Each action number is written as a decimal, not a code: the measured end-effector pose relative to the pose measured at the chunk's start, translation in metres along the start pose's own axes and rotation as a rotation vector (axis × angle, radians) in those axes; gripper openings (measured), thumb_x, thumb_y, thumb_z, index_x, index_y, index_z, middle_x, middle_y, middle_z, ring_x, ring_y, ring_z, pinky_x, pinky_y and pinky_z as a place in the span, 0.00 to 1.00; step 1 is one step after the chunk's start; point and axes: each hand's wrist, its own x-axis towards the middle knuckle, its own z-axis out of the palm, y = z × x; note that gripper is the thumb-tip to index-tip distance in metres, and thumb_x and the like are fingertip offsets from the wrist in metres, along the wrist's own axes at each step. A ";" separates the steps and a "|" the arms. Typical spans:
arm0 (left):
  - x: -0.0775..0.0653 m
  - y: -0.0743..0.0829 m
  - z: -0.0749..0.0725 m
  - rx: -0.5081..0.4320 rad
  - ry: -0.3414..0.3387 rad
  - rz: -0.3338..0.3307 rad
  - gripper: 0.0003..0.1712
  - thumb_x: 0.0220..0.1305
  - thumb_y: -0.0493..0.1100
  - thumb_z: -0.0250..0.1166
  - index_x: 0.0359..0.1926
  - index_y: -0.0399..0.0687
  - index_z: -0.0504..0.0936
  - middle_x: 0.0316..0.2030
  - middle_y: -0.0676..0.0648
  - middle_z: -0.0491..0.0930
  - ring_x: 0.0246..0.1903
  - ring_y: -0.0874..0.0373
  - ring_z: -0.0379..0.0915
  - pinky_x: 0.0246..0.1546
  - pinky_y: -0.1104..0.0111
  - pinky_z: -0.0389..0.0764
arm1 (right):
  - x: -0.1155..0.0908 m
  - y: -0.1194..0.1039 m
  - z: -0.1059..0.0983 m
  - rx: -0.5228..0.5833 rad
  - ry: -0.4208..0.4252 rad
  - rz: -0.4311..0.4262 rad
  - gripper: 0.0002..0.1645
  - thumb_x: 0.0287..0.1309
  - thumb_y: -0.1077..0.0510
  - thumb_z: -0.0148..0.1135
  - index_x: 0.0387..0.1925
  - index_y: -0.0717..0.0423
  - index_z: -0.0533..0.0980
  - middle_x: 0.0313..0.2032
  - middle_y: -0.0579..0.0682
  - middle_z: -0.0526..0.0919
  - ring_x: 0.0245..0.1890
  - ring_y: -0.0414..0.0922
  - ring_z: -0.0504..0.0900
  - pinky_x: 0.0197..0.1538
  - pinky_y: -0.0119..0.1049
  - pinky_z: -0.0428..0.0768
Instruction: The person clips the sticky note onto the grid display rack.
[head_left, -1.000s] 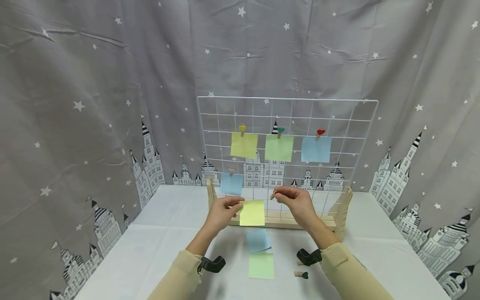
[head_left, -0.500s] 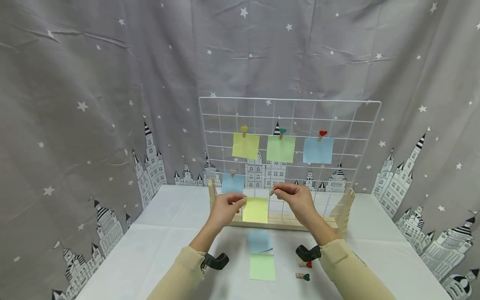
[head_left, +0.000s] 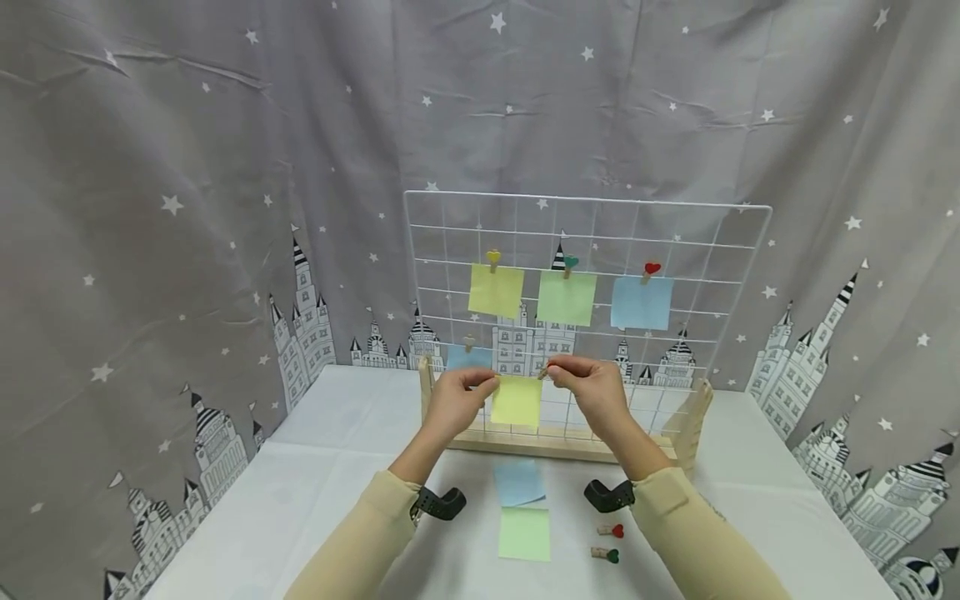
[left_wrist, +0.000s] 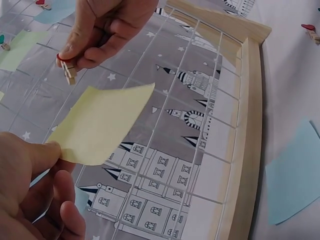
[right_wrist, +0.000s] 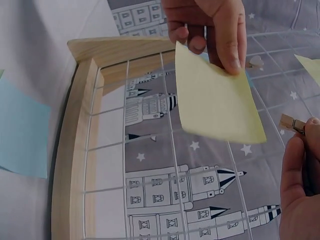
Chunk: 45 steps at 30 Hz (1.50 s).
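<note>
My left hand (head_left: 459, 402) pinches a yellow sticky note (head_left: 517, 402) by its upper left corner, in front of the white wire grid (head_left: 570, 421). In the left wrist view the note (left_wrist: 100, 127) hangs slightly curved, apart from the wires. Just to its right, my right hand (head_left: 596, 390) holds a small wooden clothespin (left_wrist: 69, 72) with a red top between thumb and finger. The clothespin's wooden tip (right_wrist: 287, 122) points toward the note without touching it in the right wrist view. Behind my left hand, a blue note (head_left: 468, 357) is clipped to the grid.
Higher on the grid hang a yellow note (head_left: 496, 292), a green note (head_left: 567, 299) and a blue note (head_left: 642, 303) under heart clothespins. Loose blue (head_left: 519, 483) and green notes (head_left: 524, 535) lie on the table, beside red (head_left: 611, 530) and green heart clothespins (head_left: 605, 554). Wooden feet (head_left: 693, 421) support the grid.
My left hand has raised the yellow note and brought it rightward, nearer the grid. My right hand has risen slightly, and the clothespin is now close to the note's upper right corner.
</note>
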 end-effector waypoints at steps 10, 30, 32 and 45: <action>0.006 0.005 0.004 -0.001 0.030 -0.011 0.09 0.61 0.53 0.64 0.41 0.62 0.85 0.38 0.55 0.84 0.33 0.52 0.81 0.30 0.66 0.79 | 0.004 0.002 0.010 0.009 0.048 -0.013 0.14 0.51 0.56 0.70 0.41 0.57 0.84 0.38 0.51 0.87 0.36 0.45 0.85 0.49 0.38 0.80; 0.022 0.022 0.008 -0.020 0.064 0.047 0.10 0.62 0.47 0.64 0.43 0.54 0.86 0.37 0.51 0.84 0.28 0.53 0.80 0.26 0.68 0.78 | 0.017 -0.006 0.019 0.027 0.108 -0.047 0.13 0.50 0.57 0.70 0.39 0.58 0.84 0.39 0.55 0.87 0.36 0.44 0.86 0.41 0.35 0.83; 0.022 0.024 0.009 -0.014 0.067 0.046 0.09 0.62 0.47 0.64 0.42 0.55 0.86 0.37 0.51 0.84 0.27 0.57 0.79 0.26 0.68 0.78 | 0.018 -0.006 0.021 0.043 0.110 -0.048 0.13 0.50 0.58 0.70 0.39 0.58 0.84 0.39 0.55 0.87 0.35 0.44 0.86 0.39 0.35 0.83; 0.022 0.025 0.012 -0.006 0.100 0.047 0.07 0.61 0.47 0.65 0.39 0.56 0.86 0.35 0.51 0.85 0.30 0.50 0.82 0.26 0.68 0.79 | 0.020 -0.006 0.028 0.059 0.146 -0.056 0.13 0.50 0.59 0.70 0.39 0.58 0.85 0.37 0.58 0.87 0.22 0.42 0.84 0.28 0.33 0.83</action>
